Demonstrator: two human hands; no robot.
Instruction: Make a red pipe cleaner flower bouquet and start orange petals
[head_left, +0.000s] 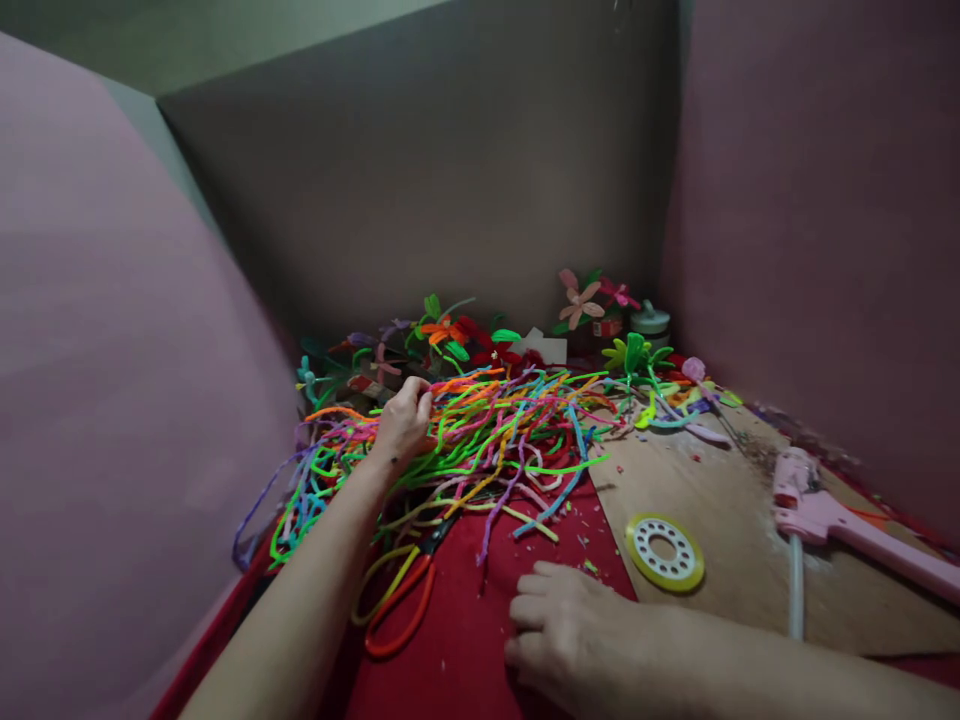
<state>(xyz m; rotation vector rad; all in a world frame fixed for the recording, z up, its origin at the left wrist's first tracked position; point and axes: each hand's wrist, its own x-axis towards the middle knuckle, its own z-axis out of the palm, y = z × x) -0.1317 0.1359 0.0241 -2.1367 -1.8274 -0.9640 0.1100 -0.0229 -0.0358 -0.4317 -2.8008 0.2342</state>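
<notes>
A large loose pile of fuzzy pipe cleaners (480, 440) in many bright colours spreads over a red cloth (465, 620). My left hand (406, 415) reaches into the far side of this pile, its thumb and fingers pinched on a pipe cleaner; its exact colour is hard to tell among the others. Lower down, my right hand (559, 625) lies on the cloth, palm down, its fingers loosely bent and slightly apart with nothing visible in them. Scissors (405, 595) with orange and yellow handles rest between my arms, blades partly under the pile.
A yellow tape roll (664, 552) and a pink glue gun (814, 500) with a glue stick lie on a brown board (727, 590). Finished pipe-cleaner flowers (579, 300) stand along the back. A lidded jar (649, 322) is behind, with pink panels (817, 220) on both sides.
</notes>
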